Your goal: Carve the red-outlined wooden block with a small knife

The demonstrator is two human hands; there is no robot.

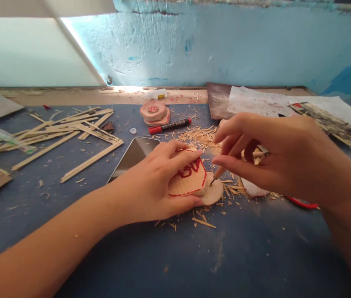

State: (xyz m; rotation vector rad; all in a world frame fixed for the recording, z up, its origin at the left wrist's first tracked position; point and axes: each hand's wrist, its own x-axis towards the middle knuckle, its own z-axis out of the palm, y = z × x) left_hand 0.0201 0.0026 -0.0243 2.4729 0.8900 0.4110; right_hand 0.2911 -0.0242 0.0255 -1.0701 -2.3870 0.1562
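My left hand (155,188) is closed around a flat, pale wooden piece (190,180) with red drawn lines, pressing it to the blue tabletop (107,248). My right hand (268,155) pinches a thin carving tool (217,176) whose tip touches the right edge of the piece. Wood shavings (203,138) lie around and behind the piece.
A phone (133,157) lies just left of my left hand. A red marker (169,125) and a round carved wooden piece with red marks (154,112) lie behind. Several thin wooden sticks (69,136) spread at the left. Papers (287,105) lie at the back right.
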